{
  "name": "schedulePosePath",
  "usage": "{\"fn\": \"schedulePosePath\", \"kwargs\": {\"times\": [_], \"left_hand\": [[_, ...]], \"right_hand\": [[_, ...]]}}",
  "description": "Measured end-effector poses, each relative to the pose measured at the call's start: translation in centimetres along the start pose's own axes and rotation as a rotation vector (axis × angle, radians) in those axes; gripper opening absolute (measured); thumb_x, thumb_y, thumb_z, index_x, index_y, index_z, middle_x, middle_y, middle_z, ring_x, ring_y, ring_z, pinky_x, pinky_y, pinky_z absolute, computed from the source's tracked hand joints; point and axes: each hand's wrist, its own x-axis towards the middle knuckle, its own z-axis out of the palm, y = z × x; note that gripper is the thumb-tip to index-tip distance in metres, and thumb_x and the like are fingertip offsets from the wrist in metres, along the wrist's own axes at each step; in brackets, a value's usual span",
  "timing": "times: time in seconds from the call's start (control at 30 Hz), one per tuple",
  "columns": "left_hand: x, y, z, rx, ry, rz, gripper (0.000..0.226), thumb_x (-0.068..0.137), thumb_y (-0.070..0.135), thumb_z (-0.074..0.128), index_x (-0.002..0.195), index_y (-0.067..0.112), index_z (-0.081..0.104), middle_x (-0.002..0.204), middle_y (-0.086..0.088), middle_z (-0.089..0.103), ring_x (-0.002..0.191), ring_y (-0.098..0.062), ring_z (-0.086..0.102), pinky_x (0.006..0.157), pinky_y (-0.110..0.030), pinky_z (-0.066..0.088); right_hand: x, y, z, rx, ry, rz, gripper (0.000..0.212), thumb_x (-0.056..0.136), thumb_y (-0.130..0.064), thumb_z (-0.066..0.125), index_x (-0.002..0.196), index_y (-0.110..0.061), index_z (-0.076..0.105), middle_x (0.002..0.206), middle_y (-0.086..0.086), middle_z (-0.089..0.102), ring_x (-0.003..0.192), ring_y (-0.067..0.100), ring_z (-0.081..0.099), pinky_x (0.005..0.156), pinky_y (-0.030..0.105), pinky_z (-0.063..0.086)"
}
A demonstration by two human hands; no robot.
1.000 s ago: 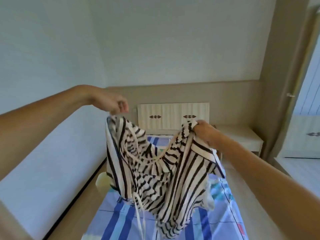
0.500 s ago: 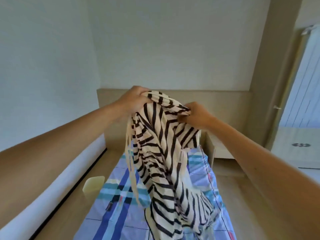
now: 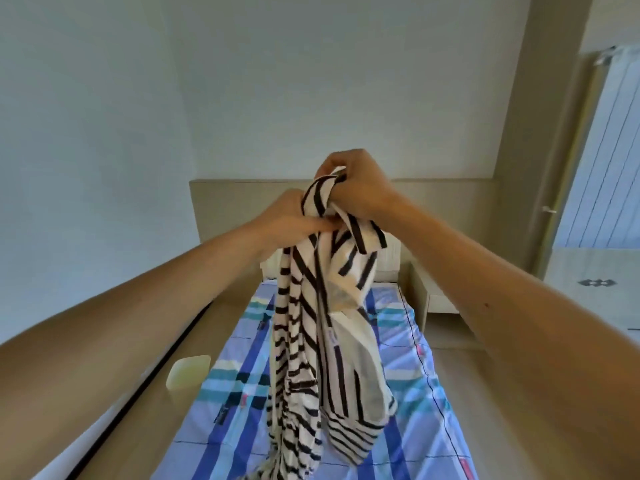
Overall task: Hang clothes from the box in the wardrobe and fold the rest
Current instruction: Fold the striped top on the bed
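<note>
Pale walls (image 3: 277,81) rise behind a beige headboard panel (image 3: 235,202), and below it a bed (image 3: 419,393) with a blue, teal and white checked sheet runs toward the camera. Both arms reach forward over it, and the two grips meet high up in front of the panel.

The right grip (image 3: 360,188) sits uppermost, fingers curled tight round the bunched top end of the striped garment (image 3: 304,323) — cream cloth with black stripes. The left grip (image 3: 289,220) is just below and touching it, fingers and thumb pinching the same bunch from the left side.

From the two grips the garment hangs down in a long twisted fall, in the air over the middle of the bed. Its lower end runs off the bottom edge of the view, so whether it touches the sheet cannot be told.

A pale yellow object (image 3: 188,372) lies on the wooden ledge (image 3: 162,420) left of the bed, apart from the garment. Right of the bed stands a low bedside cabinet (image 3: 436,296) — beyond it, a small handle (image 3: 549,210) on a tall beige surface.
</note>
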Motion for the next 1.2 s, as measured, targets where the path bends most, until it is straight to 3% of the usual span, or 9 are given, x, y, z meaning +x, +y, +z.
{"fn": "schedulePosePath", "kwargs": {"times": [0.2,0.3,0.4,0.53,0.63,0.73,0.87,1.0,1.2], "left_hand": [[0.7,1.2,-2.3,-0.114,0.251,-0.059,0.014,0.09,0.009,0.064,0.098,0.002,0.073,0.099,-0.017,0.075,0.089,-0.023,0.073,0.089,-0.043,0.058],[1.0,1.9,-2.8,-0.214,0.294,-0.075,0.019,0.092,0.01,0.063,0.105,-0.001,0.071,0.103,-0.017,0.075,0.088,-0.021,0.073,0.082,-0.038,0.06],[1.2,1.6,-3.9,-0.269,0.33,-0.068,0.015,0.095,0.011,0.06,0.102,0.015,0.073,0.1,-0.008,0.076,0.092,-0.021,0.073,0.076,-0.032,0.061],[1.1,0.6,-6.9,0.049,0.575,0.074,0.031,0.086,0.005,0.063,0.115,0.018,0.064,0.11,0.002,0.068,0.104,-0.016,0.066,0.084,-0.028,0.054],[0.3,1.8,-7.6,0.167,0.306,0.33,0.066,0.073,0.012,0.07,0.133,0.025,0.048,0.135,0.007,0.056,0.128,-0.006,0.05,0.106,-0.028,0.037],[-0.4,2.4,-5.7,0.327,-0.159,0.275,0.092,0.071,0.043,0.086,0.147,0.036,0.035,0.148,0.012,0.046,0.134,0.0,0.044,0.11,-0.025,0.036],[0.3,0.8,-4.4,0.412,-0.009,0.409,0.029,0.088,0.007,0.068,0.106,0.03,0.065,0.095,0.015,0.068,0.087,0.006,0.06,0.08,-0.02,0.047],[0.9,2.9,-6.0,0.115,0.243,0.259,0.042,0.087,-0.012,0.039,0.091,0.015,0.07,0.085,0.001,0.07,0.082,-0.01,0.062,0.074,-0.025,0.048],[1.0,5.7,-6.7,0.093,0.189,0.197,0.044,0.093,-0.005,0.032,0.077,0.015,0.067,0.076,0.003,0.066,0.073,-0.006,0.061,0.072,-0.018,0.048]], "right_hand": [[-5.2,4.5,0.4,0.527,-0.243,0.146,0.073,0.075,-0.04,0.083,0.136,-0.029,0.044,0.122,0.003,0.064,0.109,0.019,0.066,0.094,0.039,0.055],[-7.9,5.8,3.6,0.389,-0.432,0.258,0.042,0.08,-0.024,0.081,0.117,-0.021,0.059,0.107,0.0,0.07,0.099,0.012,0.068,0.094,0.032,0.056],[-7.4,6.3,5.0,0.418,-0.272,0.337,0.007,0.092,-0.017,0.069,0.098,-0.016,0.07,0.1,0.007,0.076,0.095,0.022,0.072,0.092,0.038,0.057],[-5.2,5.4,2.7,0.539,-0.125,0.377,0.02,0.095,-0.008,0.058,0.085,-0.014,0.073,0.076,-0.001,0.075,0.074,0.014,0.071,0.073,0.03,0.058],[-4.0,2.7,0.9,0.461,-0.178,0.341,0.023,0.098,-0.01,0.052,0.089,-0.011,0.073,0.073,-0.001,0.074,0.069,0.013,0.071,0.061,0.023,0.056],[-3.2,-0.3,0.1,0.366,-0.221,0.279,0.024,0.102,-0.021,0.047,0.091,-0.012,0.066,0.08,0.003,0.071,0.071,0.014,0.068,0.065,0.025,0.055],[-2.1,-2.1,-1.2,0.246,-0.141,0.195,0.023,0.099,-0.029,0.055,0.087,-0.01,0.059,0.078,0.005,0.06,0.071,0.018,0.058,0.055,0.022,0.044],[-1.7,0.4,-2.5,0.009,-0.1,0.106,0.012,0.091,-0.013,0.06,0.082,-0.005,0.061,0.075,0.007,0.062,0.07,0.02,0.057,0.063,0.029,0.047],[-4.5,6.3,-1.4,-0.285,-0.199,0.178,0.027,0.081,0.0,0.052,0.098,-0.012,0.07,0.092,0.01,0.072,0.09,0.027,0.066,0.08,0.04,0.055]]}}
